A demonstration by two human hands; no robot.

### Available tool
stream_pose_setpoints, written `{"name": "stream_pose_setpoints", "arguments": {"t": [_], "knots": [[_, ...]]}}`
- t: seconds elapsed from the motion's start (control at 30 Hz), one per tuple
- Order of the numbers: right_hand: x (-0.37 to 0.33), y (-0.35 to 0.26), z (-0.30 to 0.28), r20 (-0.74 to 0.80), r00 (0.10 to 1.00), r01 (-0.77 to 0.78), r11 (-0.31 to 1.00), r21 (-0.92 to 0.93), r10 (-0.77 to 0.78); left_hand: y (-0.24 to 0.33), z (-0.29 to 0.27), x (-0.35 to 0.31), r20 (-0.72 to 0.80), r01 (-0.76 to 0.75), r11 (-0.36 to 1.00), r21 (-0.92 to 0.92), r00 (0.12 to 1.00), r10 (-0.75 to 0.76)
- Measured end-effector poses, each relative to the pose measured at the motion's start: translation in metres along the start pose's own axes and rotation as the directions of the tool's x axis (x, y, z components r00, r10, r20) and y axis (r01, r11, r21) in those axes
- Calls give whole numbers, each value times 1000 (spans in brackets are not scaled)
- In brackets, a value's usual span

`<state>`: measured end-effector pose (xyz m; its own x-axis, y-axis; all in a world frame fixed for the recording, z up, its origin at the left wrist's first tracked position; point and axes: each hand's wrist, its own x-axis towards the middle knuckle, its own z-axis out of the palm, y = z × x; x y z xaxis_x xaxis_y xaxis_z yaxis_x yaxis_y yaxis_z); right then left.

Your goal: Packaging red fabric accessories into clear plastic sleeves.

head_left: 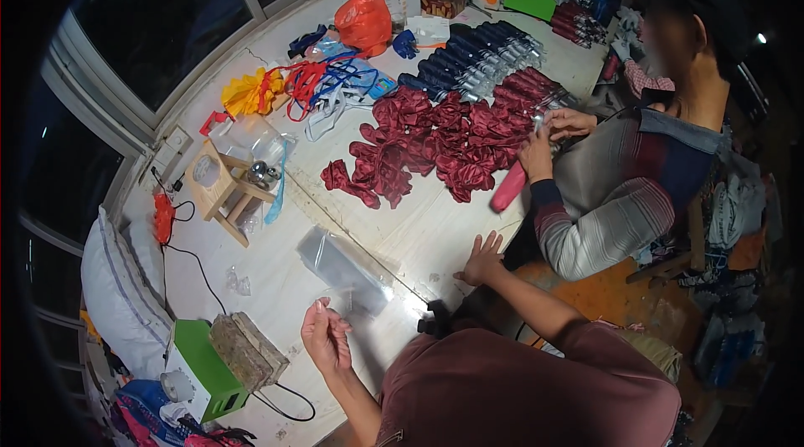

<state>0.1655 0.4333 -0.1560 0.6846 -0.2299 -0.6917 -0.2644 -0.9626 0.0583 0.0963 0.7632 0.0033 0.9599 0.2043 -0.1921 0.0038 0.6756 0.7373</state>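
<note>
My left hand (325,334) is raised beside a stack of clear plastic bags (339,263), its fingers curled in toward the thumb. A faint clear film shows near its fingertips; whether the fingers pinch it is hard to make out. My right hand (481,261) lies on the table's near edge with its fingers spread and nothing in them. Beyond it, a pile of crumpled dark red folded fabric bundles (452,141) covers the middle of the table. To the right, a co-worker's hands (536,154) are at the bundles, by a pink-red rolled umbrella (508,187).
Dark blue bundles (477,53) lie in rows at the back. A wooden stand (219,183) with a metal ball is on the left. Near left are a green machine (205,372), a stone-like block (247,346) and a loose black cable (289,413). The co-worker (620,171) sits close at right.
</note>
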Motion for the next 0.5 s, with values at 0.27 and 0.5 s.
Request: {"name": "stream_pose_setpoints", "arguments": {"t": [0.27,0.5], "knots": [[1,-3,7,5,1000,-21,999,-29,21,5,16,-5,-203,54,992,114,979,-30],[-2,-4,-2,-40,999,-4,999,-50,2,-4,-10,3,172,74,995,-60,983,-63]]}}
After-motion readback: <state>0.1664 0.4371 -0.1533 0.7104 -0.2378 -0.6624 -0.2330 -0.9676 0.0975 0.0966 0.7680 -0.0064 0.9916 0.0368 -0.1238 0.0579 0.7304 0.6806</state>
